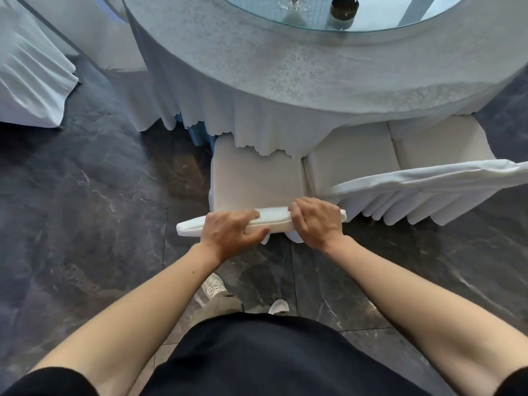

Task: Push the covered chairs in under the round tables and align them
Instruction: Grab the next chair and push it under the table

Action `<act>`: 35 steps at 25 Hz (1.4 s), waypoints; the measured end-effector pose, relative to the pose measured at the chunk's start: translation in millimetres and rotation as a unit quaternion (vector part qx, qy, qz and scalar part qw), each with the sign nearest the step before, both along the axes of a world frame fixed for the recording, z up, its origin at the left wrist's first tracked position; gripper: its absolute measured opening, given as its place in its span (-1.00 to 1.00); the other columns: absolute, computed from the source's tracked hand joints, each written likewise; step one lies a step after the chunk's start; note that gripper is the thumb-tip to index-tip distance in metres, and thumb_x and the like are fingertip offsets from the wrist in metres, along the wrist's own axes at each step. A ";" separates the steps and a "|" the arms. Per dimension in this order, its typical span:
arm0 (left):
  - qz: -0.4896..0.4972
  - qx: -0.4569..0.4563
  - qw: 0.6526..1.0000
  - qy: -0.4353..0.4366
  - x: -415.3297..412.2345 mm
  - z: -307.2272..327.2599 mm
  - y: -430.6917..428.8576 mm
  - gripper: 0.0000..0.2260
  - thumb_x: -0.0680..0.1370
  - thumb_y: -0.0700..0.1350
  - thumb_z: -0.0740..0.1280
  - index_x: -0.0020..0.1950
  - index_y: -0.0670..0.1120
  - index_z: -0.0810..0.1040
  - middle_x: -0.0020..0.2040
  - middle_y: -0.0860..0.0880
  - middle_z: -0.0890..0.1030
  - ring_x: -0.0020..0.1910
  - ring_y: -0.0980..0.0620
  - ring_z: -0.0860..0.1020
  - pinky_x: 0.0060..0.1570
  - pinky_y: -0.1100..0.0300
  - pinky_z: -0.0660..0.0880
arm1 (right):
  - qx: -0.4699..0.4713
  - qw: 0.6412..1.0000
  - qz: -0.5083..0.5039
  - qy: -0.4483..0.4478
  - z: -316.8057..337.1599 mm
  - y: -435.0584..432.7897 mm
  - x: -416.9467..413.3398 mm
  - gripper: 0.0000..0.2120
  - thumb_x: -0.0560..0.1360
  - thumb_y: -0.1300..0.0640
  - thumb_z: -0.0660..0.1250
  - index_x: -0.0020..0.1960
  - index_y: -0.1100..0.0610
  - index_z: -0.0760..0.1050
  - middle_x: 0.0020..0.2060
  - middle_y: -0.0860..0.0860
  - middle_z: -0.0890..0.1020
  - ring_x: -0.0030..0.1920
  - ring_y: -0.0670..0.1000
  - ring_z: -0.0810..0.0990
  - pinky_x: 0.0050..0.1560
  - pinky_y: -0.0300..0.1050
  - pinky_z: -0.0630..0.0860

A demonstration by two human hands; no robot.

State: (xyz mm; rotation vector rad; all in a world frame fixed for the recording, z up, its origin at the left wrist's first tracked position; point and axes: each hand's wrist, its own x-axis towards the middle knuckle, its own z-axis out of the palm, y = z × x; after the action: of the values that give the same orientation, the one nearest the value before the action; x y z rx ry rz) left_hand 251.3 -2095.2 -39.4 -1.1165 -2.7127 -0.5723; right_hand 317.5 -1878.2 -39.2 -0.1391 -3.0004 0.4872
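Right now both hands grip the top edge of a white-covered chair (257, 181) seen from above. The left hand (233, 232) is clamped over the top of the chair back (274, 221), fingers curled over the far side and thumb pressed along the near side. The right hand (315, 221) holds the same edge just beside it, fingers wrapped over the top and knuckles raised. A short stretch of the padded edge shows between the two hands, and one end of it sticks out past the left hand's outer side.

Beyond the hands lies the chair's seat, its far part tucked beneath the scalloped hem of the white tablecloth (257, 90). The round table (328, 67) stands farther out from the hands, with a glass disc (357, 24) on top. On the glass sit a dark round object (343, 10) and some clear glassware (294, 5), too cut off to identify.

Just past the right hand, a second covered chair (357, 161) stands touching the held one, seat against seat, its pleated back (428, 181) stretching away to the right. A third seat (440, 138) shows beyond that. Far off beyond the left hand, another draped chair (31, 75) stands apart on the dark marbled floor (85, 195).

Below the hands, white shoes (213, 285) and a dark top (271, 352) are visible.
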 end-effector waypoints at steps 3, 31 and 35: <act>0.000 0.027 0.999 0.028 -7.7 -8.6 -2.8 -0.49 0.53 0.33 0.11 -0.08 0.00 0.67 -0.27 -0.01 0.70 -0.35 -0.03 0.65 -0.44 0.17 0.52 | -0.008 0.998 -0.023 0.051 -8.3 2.4 -6.0 -0.65 0.50 0.02 0.02 -0.32 0.09 0.48 -0.45 0.00 0.55 -0.45 0.07 0.50 -0.46 -0.13 0.22; 0.017 -0.084 0.991 -0.107 -61.4 24.5 28.8 -0.60 0.59 0.25 0.07 0.08 -0.01 0.51 -0.16 0.00 0.61 -0.29 0.07 0.46 -0.29 0.19 0.28 | -0.001 0.997 -0.077 -0.029 6.7 18.7 -64.7 -0.60 0.53 -0.10 -0.20 -0.18 0.06 0.32 -0.28 0.02 0.43 -0.25 0.08 0.42 -0.18 -0.06 0.26; -0.016 -0.082 0.992 -0.092 -48.2 30.1 30.5 -0.59 0.61 0.20 0.03 0.22 -0.05 0.43 0.05 -0.06 0.59 -0.09 -0.02 0.55 -0.14 0.11 0.41 | -0.028 0.994 -0.049 -0.091 17.1 24.5 -49.1 -0.48 0.58 -0.15 -0.19 0.03 0.10 0.46 0.00 0.10 0.59 0.07 0.13 0.49 0.14 0.04 0.32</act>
State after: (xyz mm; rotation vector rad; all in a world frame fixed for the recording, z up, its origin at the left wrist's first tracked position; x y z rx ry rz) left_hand 203.1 -2064.7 -9.2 -1.2014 -2.9519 -0.4877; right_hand 268.4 -1853.7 -22.0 -0.3530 -3.1374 0.5792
